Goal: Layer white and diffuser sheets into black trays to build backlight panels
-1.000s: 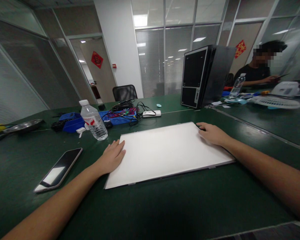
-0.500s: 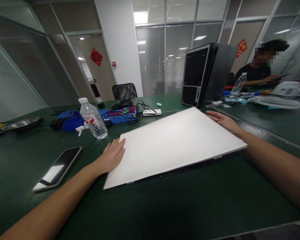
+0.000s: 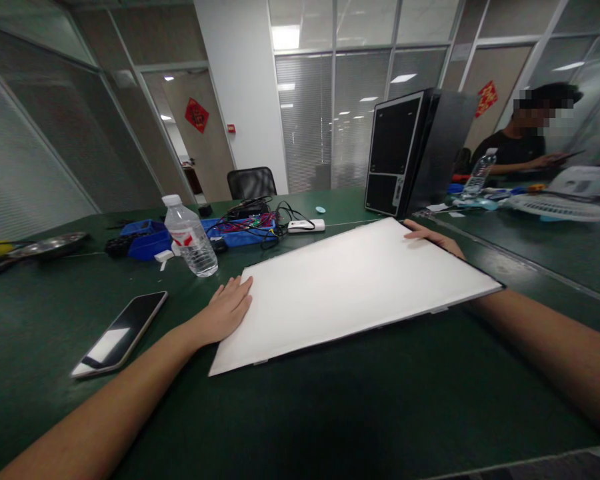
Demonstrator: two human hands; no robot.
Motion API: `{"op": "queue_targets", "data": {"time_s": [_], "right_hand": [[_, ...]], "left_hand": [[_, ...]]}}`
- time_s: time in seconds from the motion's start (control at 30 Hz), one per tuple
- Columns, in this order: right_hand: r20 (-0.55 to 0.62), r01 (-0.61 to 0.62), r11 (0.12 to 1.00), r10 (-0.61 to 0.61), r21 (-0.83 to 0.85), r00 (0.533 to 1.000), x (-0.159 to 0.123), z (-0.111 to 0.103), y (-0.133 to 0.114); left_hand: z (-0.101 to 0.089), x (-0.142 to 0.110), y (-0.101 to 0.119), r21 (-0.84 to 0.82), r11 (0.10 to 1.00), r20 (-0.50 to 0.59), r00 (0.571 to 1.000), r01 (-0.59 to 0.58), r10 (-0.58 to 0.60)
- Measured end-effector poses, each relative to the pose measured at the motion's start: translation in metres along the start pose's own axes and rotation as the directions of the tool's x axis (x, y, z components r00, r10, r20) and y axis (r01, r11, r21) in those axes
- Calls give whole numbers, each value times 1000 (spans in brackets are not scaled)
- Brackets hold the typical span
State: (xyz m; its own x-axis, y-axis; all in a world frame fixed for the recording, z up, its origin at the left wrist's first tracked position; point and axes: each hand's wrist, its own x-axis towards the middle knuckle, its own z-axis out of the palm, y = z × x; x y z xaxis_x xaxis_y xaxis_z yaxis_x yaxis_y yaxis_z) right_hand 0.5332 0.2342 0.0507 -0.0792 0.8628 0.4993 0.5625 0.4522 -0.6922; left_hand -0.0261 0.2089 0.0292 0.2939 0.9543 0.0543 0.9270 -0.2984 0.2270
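Observation:
A large flat white panel [image 3: 350, 283] lies tilted on the green table [image 3: 300, 413], its right side raised off the surface. My right hand [image 3: 433, 238] is under and around the far right edge, fingers curled on the rim, lifting it. My left hand [image 3: 227, 310] lies flat with fingers stretched out, pressing the panel's left edge against the table.
A phone [image 3: 120, 332] lies at the left. A water bottle [image 3: 190, 237], blue trays with cables [image 3: 240, 230] and a white device [image 3: 305, 226] stand behind. A black computer case [image 3: 405, 153] stands at the back right. Another person [image 3: 525, 143] sits at the far right desk.
My right hand went from resting on top of the flat panel to gripping its right edge and raising it. The left hand stayed put.

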Motion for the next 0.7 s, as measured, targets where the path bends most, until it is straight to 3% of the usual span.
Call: {"op": "queue_targets", "data": {"time_s": [0.17,0.33,0.5,0.7], "right_hand": [[-5,4,977,-3,215,1000,2,0,-4],[-30,-172,917,195,360,980,0,3,-18],[-104,-215,918,262,332,959,-5,9,-16],[-57,-234,944,254,232,966,0,16,5]], "left_hand": [[-11,3,-4,-93,996,-24,1000,6,-8],[-28,7,-23,-213,977,-129,992,-23,-5],[-32,6,-23,-172,979,-164,983,-106,78],[-26,3,-13,-214,936,-318,926,-281,205]]}}
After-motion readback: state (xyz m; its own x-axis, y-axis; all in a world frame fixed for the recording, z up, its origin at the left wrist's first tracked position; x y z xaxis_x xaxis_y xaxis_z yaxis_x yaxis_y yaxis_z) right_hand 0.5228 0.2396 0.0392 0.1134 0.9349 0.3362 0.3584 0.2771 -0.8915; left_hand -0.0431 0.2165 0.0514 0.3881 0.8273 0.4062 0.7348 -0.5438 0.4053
